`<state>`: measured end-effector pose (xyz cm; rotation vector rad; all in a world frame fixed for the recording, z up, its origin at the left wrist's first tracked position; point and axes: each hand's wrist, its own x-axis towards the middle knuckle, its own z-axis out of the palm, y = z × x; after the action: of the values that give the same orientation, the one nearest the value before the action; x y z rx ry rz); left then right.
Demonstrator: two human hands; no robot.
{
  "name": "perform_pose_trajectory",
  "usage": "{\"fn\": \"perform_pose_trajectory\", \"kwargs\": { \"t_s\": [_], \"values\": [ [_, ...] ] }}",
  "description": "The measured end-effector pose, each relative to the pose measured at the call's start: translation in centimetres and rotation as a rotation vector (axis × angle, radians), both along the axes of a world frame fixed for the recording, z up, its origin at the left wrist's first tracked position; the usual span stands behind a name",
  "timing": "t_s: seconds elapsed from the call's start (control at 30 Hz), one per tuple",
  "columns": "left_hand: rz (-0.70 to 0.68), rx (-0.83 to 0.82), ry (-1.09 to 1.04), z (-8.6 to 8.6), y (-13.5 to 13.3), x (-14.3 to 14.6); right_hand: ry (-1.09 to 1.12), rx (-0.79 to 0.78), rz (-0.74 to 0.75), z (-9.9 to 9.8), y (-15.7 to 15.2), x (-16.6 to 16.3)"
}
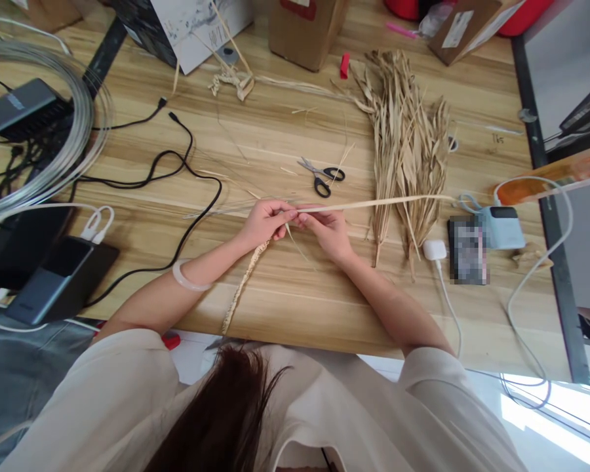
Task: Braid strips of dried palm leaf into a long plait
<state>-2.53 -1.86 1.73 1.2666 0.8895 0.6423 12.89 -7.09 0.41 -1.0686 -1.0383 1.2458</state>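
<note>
My left hand (268, 223) and my right hand (325, 229) meet over the middle of the table, fingers pinched close together. Between the fingertips runs a pale dried-leaf strip (388, 200), its long end stretching right across the bundle of dried leaves (398, 144). From under my left hand a braided straw cord (244, 287) hangs down toward the table's near edge. Thin wire-like strands (221, 212) stick out to the left of that hand. Black-handled scissors (322, 177) lie just beyond my hands. How strip and braid join is hidden by the fingers.
Coiled wire (81, 144), black cables (189, 141) and a power bank (61, 269) crowd the left. Cardboard boxes (302, 33) stand at the back. On the right are a light-blue charger (504, 227), a white plug (434, 250) and a blurred-out dark object (468, 251). A straw piece (233, 82) lies behind.
</note>
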Motion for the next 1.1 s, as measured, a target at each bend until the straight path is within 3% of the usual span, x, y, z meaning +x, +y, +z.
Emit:
{"fn": "perform_pose_trajectory", "kwargs": {
  "t_s": [0.27, 0.4, 0.6, 0.97, 1.1],
  "values": [
    [-0.098, -0.103, -0.068, 0.4, -0.4, 0.0, 0.0, 0.071, -0.256, 0.2, 0.7, 1.2],
    [-0.18, -0.046, -0.068, 0.3, -0.2, 0.0, 0.081, 0.088, -0.32, 0.1, 1.0, 0.5],
    [-0.167, 0.026, -0.035, 0.1, -0.1, -0.1, 0.064, 0.12, -0.412, -0.6, 0.6, -0.9],
    [-0.117, 0.026, 0.037, -0.4, -0.3, 0.0, -0.151, 0.273, -0.177, -1.0, -0.7, 0.1],
    [-0.134, 0.115, 0.015, -0.9, 0.0, 0.0, -0.373, 0.465, -0.156, -1.0, -0.7, 0.4]
  ]
}}
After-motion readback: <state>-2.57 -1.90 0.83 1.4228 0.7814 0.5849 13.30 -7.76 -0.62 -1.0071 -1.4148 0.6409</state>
